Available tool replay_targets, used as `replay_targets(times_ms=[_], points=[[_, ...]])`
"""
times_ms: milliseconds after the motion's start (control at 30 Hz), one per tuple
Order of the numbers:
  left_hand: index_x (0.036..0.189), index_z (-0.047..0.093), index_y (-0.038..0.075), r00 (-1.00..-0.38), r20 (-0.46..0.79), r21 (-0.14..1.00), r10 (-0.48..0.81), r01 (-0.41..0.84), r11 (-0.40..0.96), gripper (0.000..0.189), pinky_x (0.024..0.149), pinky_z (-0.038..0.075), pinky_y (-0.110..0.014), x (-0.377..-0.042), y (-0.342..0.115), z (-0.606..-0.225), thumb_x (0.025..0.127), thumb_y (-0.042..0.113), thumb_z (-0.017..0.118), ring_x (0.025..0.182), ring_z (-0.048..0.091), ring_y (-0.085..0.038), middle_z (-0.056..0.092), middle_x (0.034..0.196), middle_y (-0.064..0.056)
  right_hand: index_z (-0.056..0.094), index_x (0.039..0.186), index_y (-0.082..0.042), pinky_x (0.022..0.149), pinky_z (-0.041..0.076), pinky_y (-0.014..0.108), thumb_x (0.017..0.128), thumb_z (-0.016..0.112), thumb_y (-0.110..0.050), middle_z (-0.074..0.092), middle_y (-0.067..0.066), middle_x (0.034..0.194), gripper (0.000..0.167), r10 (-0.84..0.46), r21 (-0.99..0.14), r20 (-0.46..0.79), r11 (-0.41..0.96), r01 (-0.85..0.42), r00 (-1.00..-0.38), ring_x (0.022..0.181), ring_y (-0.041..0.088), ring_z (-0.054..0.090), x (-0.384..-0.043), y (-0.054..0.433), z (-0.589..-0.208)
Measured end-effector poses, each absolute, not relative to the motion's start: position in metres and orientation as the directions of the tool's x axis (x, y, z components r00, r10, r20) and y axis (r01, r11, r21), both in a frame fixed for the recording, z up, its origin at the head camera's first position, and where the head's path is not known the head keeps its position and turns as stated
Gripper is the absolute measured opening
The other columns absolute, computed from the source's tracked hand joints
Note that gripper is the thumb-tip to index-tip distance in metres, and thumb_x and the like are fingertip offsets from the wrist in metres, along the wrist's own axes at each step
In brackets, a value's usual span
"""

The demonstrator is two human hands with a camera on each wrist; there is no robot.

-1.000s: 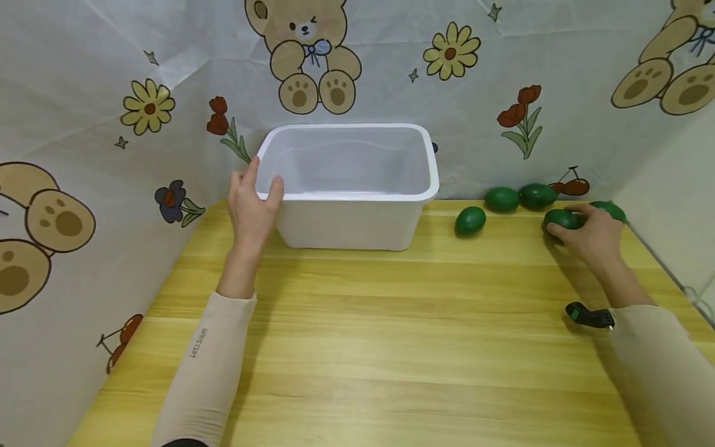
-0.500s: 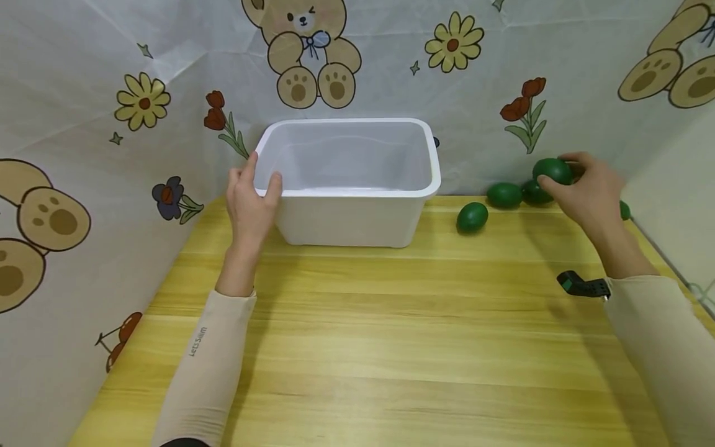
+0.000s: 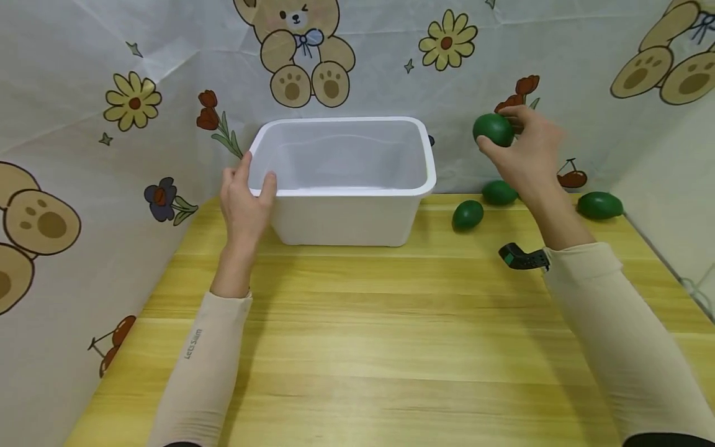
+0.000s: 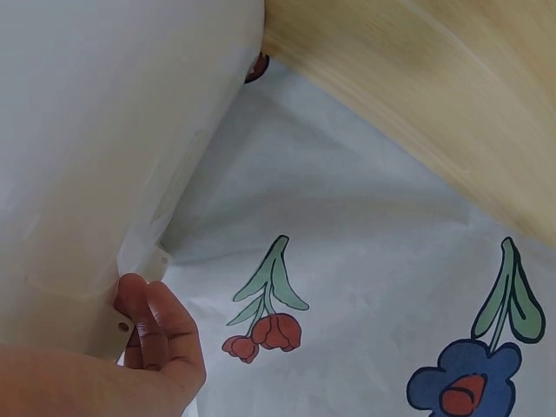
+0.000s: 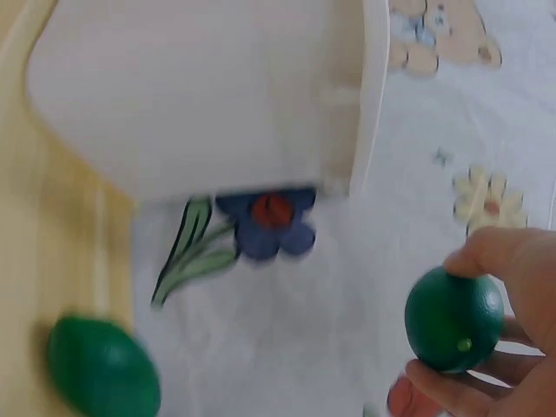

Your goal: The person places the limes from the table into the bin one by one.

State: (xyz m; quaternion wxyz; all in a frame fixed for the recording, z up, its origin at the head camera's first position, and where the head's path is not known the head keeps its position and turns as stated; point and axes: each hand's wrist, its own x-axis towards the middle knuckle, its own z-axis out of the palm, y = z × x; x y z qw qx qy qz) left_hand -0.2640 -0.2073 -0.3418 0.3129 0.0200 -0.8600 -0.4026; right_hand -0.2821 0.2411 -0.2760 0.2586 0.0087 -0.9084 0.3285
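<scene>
My right hand holds a dark green lime between thumb and fingers, raised well above the table, right of the white plastic bin. In the right wrist view the held lime shows a small pale stem dot. My left hand grips the bin's front left corner. Its curled fingers hook the rim in the left wrist view. Beyond the bin's right side lie a lime and another lime against the backdrop. Farther right lies a further lime.
The wooden table spreads out in front of the bin. Behind and to the left stands a printed cloth backdrop with bears and flowers. A plain pale wall borders the right side.
My right hand has picked the lime up off the table at the right and carried it up and leftward towards the bin. The left hand keeps its hold on the rim.
</scene>
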Motion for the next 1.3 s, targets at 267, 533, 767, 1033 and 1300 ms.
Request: replay_targets(times_ms=[267,533,767,1033,1300], points=[[0.155,0.053,0.007,-0.793,0.539,0.695,-0.283,0.229,0.681,0.068,0.083,0.041,-0.040,-0.265,-0.210,-0.343,0.098,0.043,0.058,0.099,0.054,-0.038,0.055,0.116,-0.026,0.058,0.148,-0.011,0.105,0.048,0.043,0.096,0.070,-0.038,0.064,0.010,0.146,0.059,0.162,-0.650,0.454,0.733,-0.201,-0.876,0.131,0.027,0.055,-0.289,0.185,-0.266],[0.155,0.053,0.007,-0.794,0.536,0.696,-0.286,0.224,0.682,0.068,0.083,0.040,-0.038,-0.265,-0.210,-0.341,0.098,0.044,0.057,0.097,0.053,-0.037,0.054,0.114,-0.026,0.058,0.145,-0.008,0.107,0.052,0.039,0.096,0.075,-0.033,0.065,0.012,0.142,0.057,0.080,-0.653,0.482,0.697,-0.297,-0.872,0.127,0.026,0.061,-0.304,0.149,-0.273],[0.155,0.053,0.007,-0.796,0.534,0.697,-0.286,0.223,0.681,0.068,0.085,0.043,-0.042,-0.266,-0.210,-0.344,0.098,0.045,0.058,0.098,0.054,-0.037,0.055,0.115,-0.026,0.058,0.143,-0.007,0.108,0.052,0.038,0.096,0.076,-0.029,0.065,0.012,0.140,0.055,0.050,-0.650,0.488,0.688,-0.324,-0.871,0.125,0.028,0.061,-0.321,0.132,-0.281],[0.156,0.052,0.008,-0.801,0.526,0.703,-0.285,0.222,0.675,0.069,0.085,0.043,-0.041,-0.266,-0.209,-0.343,0.098,0.045,0.057,0.098,0.054,-0.036,0.055,0.116,-0.025,0.059,0.143,-0.006,0.110,0.050,0.038,0.096,0.076,-0.025,0.064,0.012,0.142,0.053,0.024,-0.652,0.478,0.680,-0.336,-0.878,0.128,0.028,0.059,-0.332,0.128,-0.283],[0.157,0.051,0.009,-0.808,0.515,0.708,-0.287,0.211,0.674,0.069,0.091,0.048,-0.048,-0.265,-0.209,-0.343,0.098,0.044,0.058,0.104,0.057,-0.037,0.055,0.119,-0.025,0.060,0.141,0.000,0.111,0.049,0.035,0.098,0.072,-0.013,0.065,0.017,0.140,0.047,0.006,-0.661,0.452,0.674,-0.330,-0.892,0.126,0.029,0.061,-0.332,0.129,-0.285]])
